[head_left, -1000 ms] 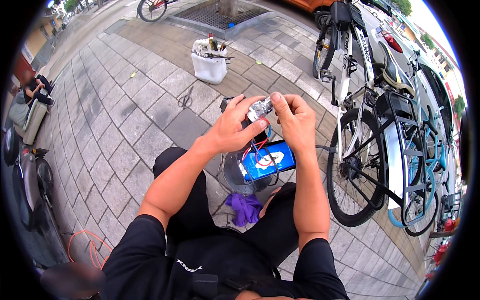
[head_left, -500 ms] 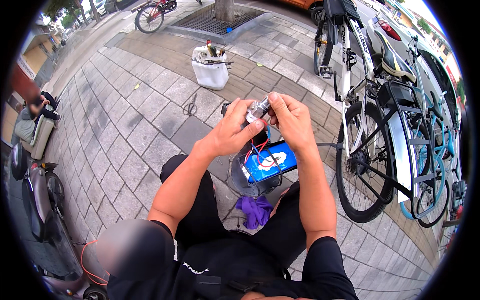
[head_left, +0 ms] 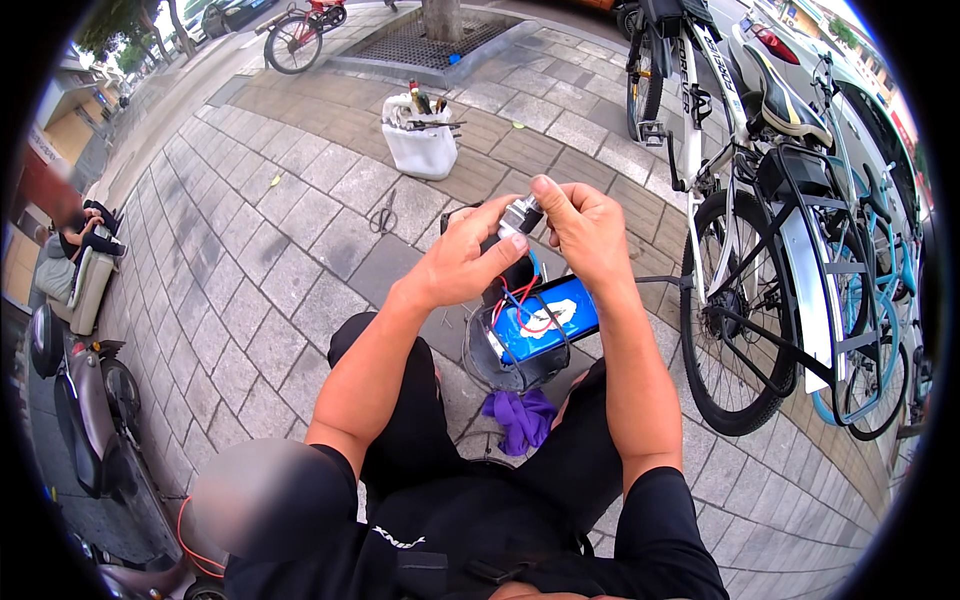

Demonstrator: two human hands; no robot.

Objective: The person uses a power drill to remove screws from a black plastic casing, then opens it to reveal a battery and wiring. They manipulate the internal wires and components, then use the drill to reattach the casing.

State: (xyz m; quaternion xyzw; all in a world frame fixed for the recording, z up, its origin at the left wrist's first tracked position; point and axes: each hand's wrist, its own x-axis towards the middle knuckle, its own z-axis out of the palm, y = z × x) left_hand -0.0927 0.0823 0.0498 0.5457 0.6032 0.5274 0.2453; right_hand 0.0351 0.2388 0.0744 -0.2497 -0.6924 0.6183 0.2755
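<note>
My left hand (head_left: 472,255) and my right hand (head_left: 583,238) meet at chest height, fingers closed on a small silver metal part (head_left: 521,215); the right thumb rests on its upper end, the left thumb at its lower end. Red and blue wires (head_left: 522,295) hang beneath my hands to a blue battery pack (head_left: 560,312) with a torn white label, in a dark, scuffed housing (head_left: 483,345). A dark object behind my left hand is mostly hidden. A purple cloth (head_left: 520,425) lies between my knees, and scissors (head_left: 383,218) lie on the paving beyond my left hand.
A white jug (head_left: 420,150) of tools stands ahead, before a tree grate (head_left: 400,45). Bicycles (head_left: 735,390) and a white car (head_left: 858,125) line the right. A scooter (head_left: 80,420), an orange cord (head_left: 185,545) and a seated person (head_left: 85,230) are on the left.
My hands keep hold of the metal part, which has tilted slightly as the right thumb shifts higher. The view has swung a little, moving the surroundings in the picture.
</note>
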